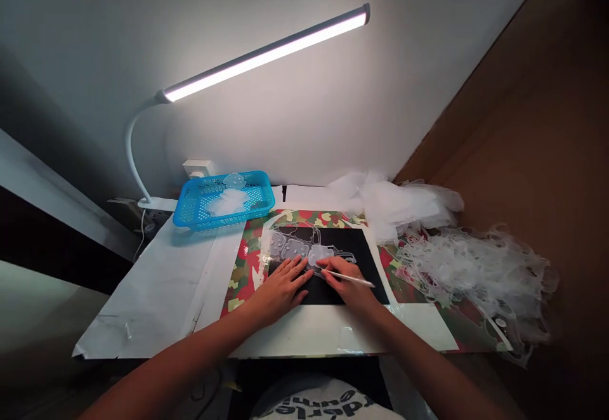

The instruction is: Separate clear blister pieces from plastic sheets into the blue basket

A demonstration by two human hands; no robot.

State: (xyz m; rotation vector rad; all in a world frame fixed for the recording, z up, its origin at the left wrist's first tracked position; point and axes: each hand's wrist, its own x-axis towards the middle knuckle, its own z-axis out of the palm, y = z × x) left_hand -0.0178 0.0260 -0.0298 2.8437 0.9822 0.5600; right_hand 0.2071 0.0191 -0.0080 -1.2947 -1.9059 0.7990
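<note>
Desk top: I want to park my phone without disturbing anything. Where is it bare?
Bare: the white paper left of the camo sheet, in front of the basket. Crowded: left hand and right hand with its stick on the black mat; scraps fill the right.

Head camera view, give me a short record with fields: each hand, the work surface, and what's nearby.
left: left hand flat, fingers spread, on clear film
right: right hand grips thin white tool beside the film
surface: black mat over camouflage sheet
behind: blue basket, lit lamp
right side: pile of clear scraps
</note>
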